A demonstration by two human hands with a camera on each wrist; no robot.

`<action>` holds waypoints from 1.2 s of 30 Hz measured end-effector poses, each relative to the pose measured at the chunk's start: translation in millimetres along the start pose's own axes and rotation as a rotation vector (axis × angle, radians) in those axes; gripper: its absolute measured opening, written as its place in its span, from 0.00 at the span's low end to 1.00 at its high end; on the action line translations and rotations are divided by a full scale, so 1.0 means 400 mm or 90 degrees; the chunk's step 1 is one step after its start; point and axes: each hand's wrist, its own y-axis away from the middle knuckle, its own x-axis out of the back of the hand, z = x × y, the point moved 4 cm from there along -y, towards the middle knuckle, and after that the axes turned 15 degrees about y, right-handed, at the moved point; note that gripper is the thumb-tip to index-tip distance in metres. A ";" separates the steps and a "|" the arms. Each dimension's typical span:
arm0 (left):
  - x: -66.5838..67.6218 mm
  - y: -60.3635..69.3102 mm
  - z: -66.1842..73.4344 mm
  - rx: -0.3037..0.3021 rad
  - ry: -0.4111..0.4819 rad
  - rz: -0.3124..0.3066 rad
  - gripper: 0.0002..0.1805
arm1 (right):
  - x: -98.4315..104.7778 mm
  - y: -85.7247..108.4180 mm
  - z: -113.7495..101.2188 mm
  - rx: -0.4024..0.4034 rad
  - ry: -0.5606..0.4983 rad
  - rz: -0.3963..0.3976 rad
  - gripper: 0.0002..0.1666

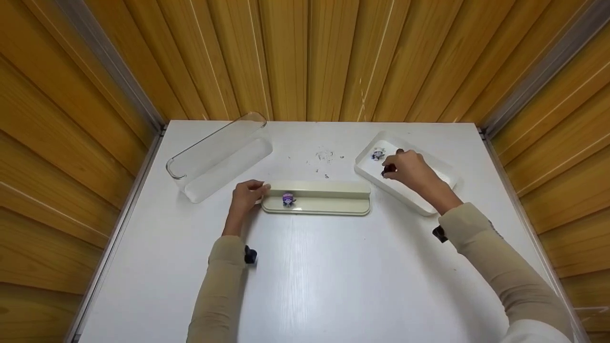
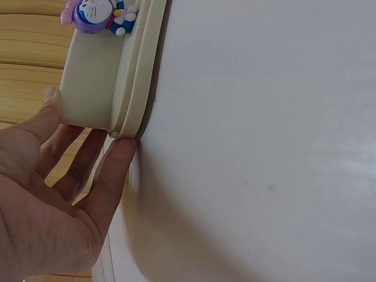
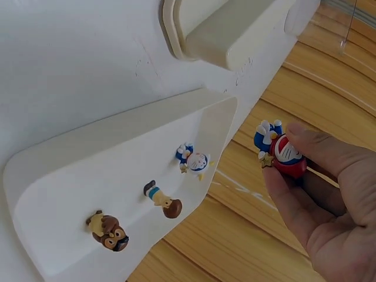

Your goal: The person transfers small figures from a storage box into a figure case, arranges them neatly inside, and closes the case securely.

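My left hand (image 1: 245, 195) grips the left end of a long beige stepped tray (image 1: 329, 205), thumb on one corner and fingers at the other. A purple-hooded blue cat figurine (image 2: 94, 14) sits on the tray near that end. Above a white box (image 1: 393, 191), my right hand (image 3: 346, 194) pinches a red-hooded blue cat figurine (image 3: 286, 151) between thumb and fingers. Inside the box, in the right wrist view, lie a white-hooded cat figurine (image 3: 194, 158), a brown-haired figurine (image 3: 164, 200) and an owl figurine (image 3: 107, 229). The right hand hides part of the box in the head view.
A clear open container (image 1: 224, 152) stands at an angle at the back left of the white table (image 1: 305, 276). Small dark marks show on the tabletop behind the tray. Wood-look panels (image 1: 329, 62) wall the table at the back and sides.
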 end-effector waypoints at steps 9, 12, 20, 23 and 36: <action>0.000 -0.004 0.001 -0.006 -0.015 -0.001 0.21 | -0.021 -0.004 -0.080 0.072 -0.022 0.003 0.11; 0.003 -0.003 0.001 -0.010 -0.018 -0.002 0.22 | -0.034 -0.010 -0.107 0.102 -0.014 -0.015 0.10; 0.001 -0.002 0.003 -0.011 -0.021 -0.004 0.21 | -0.057 -0.017 -0.143 0.090 -0.030 -0.066 0.10; -0.001 -0.002 0.005 -0.024 -0.020 -0.001 0.21 | -0.061 -0.016 -0.149 0.100 -0.032 -0.070 0.11; -0.002 -0.002 0.002 -0.016 -0.016 0.000 0.22 | -0.060 -0.011 -0.163 0.127 -0.024 -0.064 0.11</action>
